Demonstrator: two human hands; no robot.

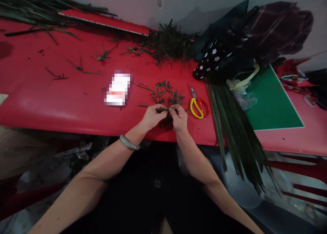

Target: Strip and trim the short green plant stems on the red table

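Note:
My left hand (154, 116) and my right hand (178, 117) meet near the front edge of the red table. Both are closed in a pinch on a dark green leaf strip (161, 109), with the fingertips nearly touching. One end of the strip sticks out to the left of my left hand. Just beyond my fingers lies a loose scatter of cut leaf scraps (166, 91). Scissors (198, 106) with one yellow and one red handle rest to the right of my right hand. The finer shape of what my fingertips hold is hidden.
Long green leaves (235, 131) hang over the table's front edge at right, beside a green board (276, 104). A blurred phone (119, 89) lies left. Behind are a heap of leaf pieces (173, 43), a flower-patterned black item (208, 63) and a dark plastic bag (283, 26).

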